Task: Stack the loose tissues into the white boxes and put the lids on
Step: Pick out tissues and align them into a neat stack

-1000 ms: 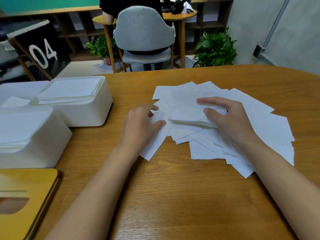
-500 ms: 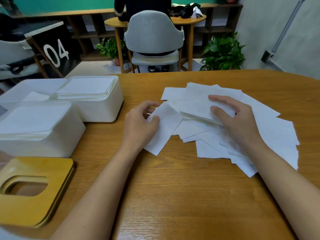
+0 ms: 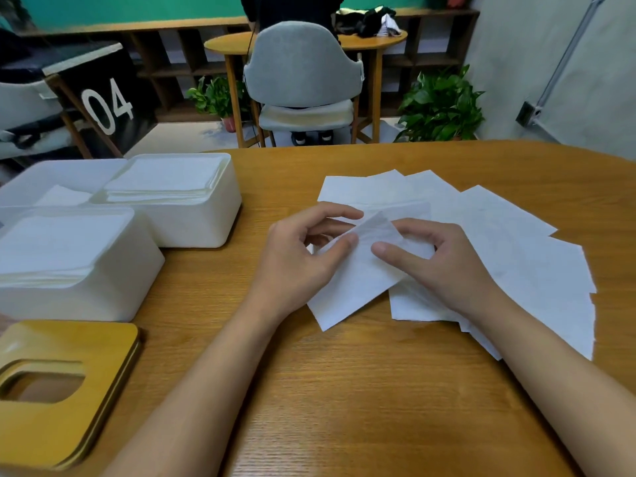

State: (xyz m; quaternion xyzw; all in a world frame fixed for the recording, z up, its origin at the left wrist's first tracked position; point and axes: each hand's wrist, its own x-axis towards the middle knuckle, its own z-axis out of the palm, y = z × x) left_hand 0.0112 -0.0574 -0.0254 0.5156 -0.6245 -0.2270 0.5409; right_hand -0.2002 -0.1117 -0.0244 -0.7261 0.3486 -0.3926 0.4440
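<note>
The fingers (image 3: 335, 213) of the left hand (image 3: 296, 266) are curled, with the thumb pressed onto the left edge of a single tissue (image 3: 358, 284); this hand pinches the sheet. The fingers (image 3: 418, 224) of the right hand (image 3: 447, 270) are likewise curled, with the thumb on the upper face of the same tissue, gripping its right side. The tissue is a thin white rectangular sheet, slightly translucent and creased where its far corner is raised between the two hands. Its near corner rests on the bench (image 3: 344, 401). The sheet sits at the left edge of the loose tissues (image 3: 516, 256), a fanned, overlapping spread of flat white sheets that covers the bench under and to the right of the right hand. To the left of the hands, the near box (image 3: 113, 301) is white with rounded corners, has no lid on it, and holds a squared stack of tissues up to about rim level. The far box (image 3: 203, 225), just behind it, is of the same type and holds a similar stack. A third box (image 3: 62, 173), further back on the left, holds only a few sheets. A yellow lid (image 3: 75, 414) with a rounded rectangular opening lies flat on the bench just in front of the near box. Its edge shows layers; whether several lids are stacked cannot be determined.
</note>
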